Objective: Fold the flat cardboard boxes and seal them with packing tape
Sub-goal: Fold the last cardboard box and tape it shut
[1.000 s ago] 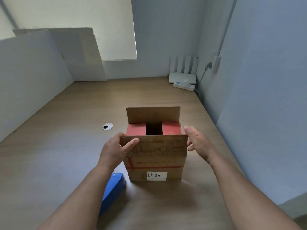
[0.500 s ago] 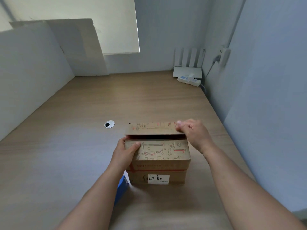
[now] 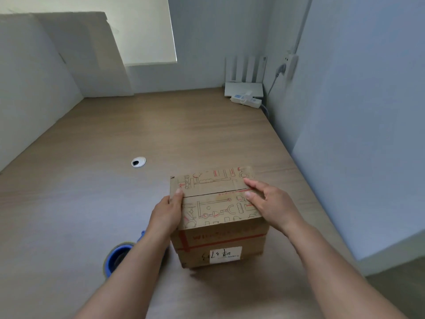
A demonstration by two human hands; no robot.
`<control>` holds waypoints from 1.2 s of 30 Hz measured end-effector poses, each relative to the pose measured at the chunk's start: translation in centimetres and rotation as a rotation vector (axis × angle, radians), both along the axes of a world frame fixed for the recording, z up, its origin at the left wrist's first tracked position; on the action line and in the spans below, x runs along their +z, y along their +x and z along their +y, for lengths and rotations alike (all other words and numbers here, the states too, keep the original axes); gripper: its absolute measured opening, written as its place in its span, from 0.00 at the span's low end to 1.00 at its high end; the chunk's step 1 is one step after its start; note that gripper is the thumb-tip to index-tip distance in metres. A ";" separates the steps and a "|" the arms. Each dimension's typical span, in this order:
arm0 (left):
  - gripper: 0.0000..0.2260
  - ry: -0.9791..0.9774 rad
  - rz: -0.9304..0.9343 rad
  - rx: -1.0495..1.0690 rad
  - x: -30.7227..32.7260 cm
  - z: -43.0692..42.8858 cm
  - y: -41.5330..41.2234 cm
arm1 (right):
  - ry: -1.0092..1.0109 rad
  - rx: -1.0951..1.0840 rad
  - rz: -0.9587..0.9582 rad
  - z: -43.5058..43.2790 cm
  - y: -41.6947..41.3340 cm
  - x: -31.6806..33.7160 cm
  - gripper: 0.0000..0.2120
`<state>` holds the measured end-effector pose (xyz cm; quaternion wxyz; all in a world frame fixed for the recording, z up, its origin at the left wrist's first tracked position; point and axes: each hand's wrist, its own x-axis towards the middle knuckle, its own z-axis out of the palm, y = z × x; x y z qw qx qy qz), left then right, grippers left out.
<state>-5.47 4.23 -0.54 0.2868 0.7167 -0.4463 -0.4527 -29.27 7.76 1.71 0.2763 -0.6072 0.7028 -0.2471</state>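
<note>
A brown cardboard box [image 3: 218, 236] with red printed drawings and a white label stands on the wooden table. Both top flaps lie flat and meet at a seam across the lid. My left hand [image 3: 166, 214] is at the box's left top edge, thumb pressing on the lid at the seam. My right hand [image 3: 269, 203] rests on the right side of the lid, fingers straight across the seam. A blue tape dispenser [image 3: 117, 257] lies on the table left of the box, partly hidden behind my left forearm.
The wooden table [image 3: 115, 180] has a round cable grommet [image 3: 138, 162] to the left beyond the box. A white router [image 3: 243, 85] and power strip [image 3: 246, 101] sit at the far right corner. White boards [image 3: 92, 56] lean against the back left wall. A wall runs close on the right.
The far flap came down and both flaps now lie flat and closed. My right hand moved from the far flap's edge onto the lid. The view tilted down, showing the tape dispenser.
</note>
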 end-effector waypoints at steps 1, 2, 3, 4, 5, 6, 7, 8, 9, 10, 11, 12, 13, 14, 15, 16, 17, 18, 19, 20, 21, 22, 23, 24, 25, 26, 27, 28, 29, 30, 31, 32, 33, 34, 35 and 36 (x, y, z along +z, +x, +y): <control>0.21 -0.022 -0.010 -0.001 -0.3 0.6 0.0 | -0.001 -0.004 -0.023 0.6 0.0 -0.2 0.20; 0.21 -0.044 -0.014 0.002 -0.7 1.0 0.1 | -0.006 -0.007 -0.041 1.1 0.0 -0.6 0.20; 0.20 -0.060 -0.013 0.008 -0.8 1.2 0.1 | -0.014 -0.010 -0.050 1.4 0.1 -0.9 0.20; 0.20 -0.073 -0.010 0.014 -0.9 1.1 0.1 | -0.023 -0.016 -0.055 1.4 0.2 -1.0 0.20; 0.20 -0.081 -0.011 0.013 -0.8 0.9 0.1 | -0.025 -0.023 -0.060 1.2 0.2 -1.1 0.20; 0.20 -0.083 -0.017 0.007 -0.7 0.6 0.0 | -0.025 -0.026 -0.061 0.8 0.3 -1.1 0.20; 0.20 -0.087 -0.030 -0.002 -0.5 0.2 -0.1 | -0.021 -0.027 -0.059 0.4 0.3 -1.0 0.20; 0.21 -0.088 -0.048 -0.011 -0.2 -0.1 -0.2 | -0.019 -0.029 -0.054 0.0 0.4 -0.9 0.20; 0.21 -0.085 -0.067 -0.016 0.0 -0.5 -0.3 | -0.018 -0.034 -0.052 -0.4 0.4 -0.9 0.20; 0.22 -0.074 -0.091 -0.020 0.1 -0.8 -0.4 | -0.019 -0.039 -0.053 -0.6 0.5 -0.9 0.20; 0.23 -0.060 -0.116 -0.028 0.2 -0.9 -0.4 | -0.017 -0.044 -0.055 -0.6 0.5 -0.9 0.20; 0.24 -0.043 -0.135 -0.039 0.2 -0.8 -0.3 | -0.011 -0.045 -0.053 -0.3 0.6 -0.8 0.20; 0.24 -0.031 -0.146 -0.048 0.1 -0.4 -0.2 | -0.004 -0.040 -0.050 0.2 0.6 -0.8 0.20; 0.24 -0.026 -0.152 -0.055 -0.1 0.2 -0.1 | 0.002 -0.033 -0.046 0.9 0.6 -0.7 0.20; 0.23 -0.029 -0.161 -0.061 -0.2 1.0 0.1 | 0.008 -0.026 -0.046 1.6 0.5 -0.7 0.20; 0.23 -0.038 -0.169 -0.063 -0.4 1.8 0.2 | 0.007 -0.019 -0.047 2.3 0.5 -0.8 0.20; 0.22 -0.049 -0.172 -0.063 -0.5 2.6 0.3 | 0.001 -0.012 -0.047 2.9 0.4 -0.9 0.20; 0.22 -0.062 -0.173 -0.060 -0.5 3.1 0.3 | -0.007 -0.006 -0.040 3.3 0.4 -1.0 0.20; 0.22 -0.077 -0.172 -0.053 -0.4 3.3 0.2 | -0.014 0.001 -0.030 3.3 0.4 -1.0 0.20; 0.22 -0.094 -0.168 -0.043 -0.4 3.1 0.2 | -0.016 0.009 -0.017 3.1 0.4 -1.0 0.21; 0.21 -0.104 -0.158 -0.032 -0.2 2.8 0.1 | -0.015 0.017 -0.008 2.7 0.5 -0.9 0.21; 0.20 -0.112 -0.150 -0.023 -0.1 2.4 0.0 | -0.016 0.020 -0.001 2.2 0.5 -0.9 0.21; 0.20 -0.115 -0.145 -0.017 0.0 2.0 -0.1 | -0.016 0.022 0.003 1.7 0.5 -0.8 0.21; 0.20 -0.118 -0.146 -0.016 0.0 1.7 -0.2 | -0.018 0.021 0.001 1.2 0.5 -0.8 0.21; 0.20 -0.117 -0.151 -0.017 0.1 1.4 -0.2 | -0.020 0.016 -0.005 1.0 0.5 -0.7 0.20; 0.20 -0.115 -0.157 -0.017 0.1 1.3 -0.2 | -0.019 0.012 -0.010 0.9 0.6 -0.7 0.20; 0.20 -0.109 -0.162 -0.020 0.2 1.3 -0.2 | -0.018 0.010 -0.011 0.9 0.6 -0.7 0.20; 0.20 -0.105 -0.169 -0.024 0.2 1.3 -0.2 | -0.016 0.010 -0.010 1.0 0.7 -0.8 0.20; 0.21 -0.092 -0.175 -0.027 0.2 1.3 -0.2 | -0.010 0.009 -0.015 1.0 0.7 -0.7 0.20; 0.21 -0.076 -0.179 -0.031 0.2 1.4 -0.2 | 0.000 0.006 -0.022 1.1 0.7 -0.5 0.20; 0.22 -0.055 -0.172 -0.040 0.3 1.5 -0.3 | 0.011 0.003 -0.022 1.2 0.6 -0.1 0.20; 0.22 -0.039 -0.158 -0.052 0.3 1.6 -0.4 | 0.018 -0.001 0.002 1.3 0.3 0.5 0.20; 0.23 -0.015 -0.146 -0.066 0.5 1.7 -0.5 | 0.019 -0.001 0.048 1.3 -0.1 1.2 0.20; 0.23 0.006 -0.148 -0.081 0.6 1.7 -0.5 | 0.018 -0.001 0.095 1.3 -0.6 1.9 0.20; 0.23 0.023 -0.158 -0.091 0.6 1.7 -0.5 | 0.017 -0.001 0.120 1.3 -0.9 2.2 0.20; 0.23 0.025 -0.172 -0.096 0.6 1.9 -0.6 | 0.024 0.005 0.121 1.4 -1.1 2.2 0.21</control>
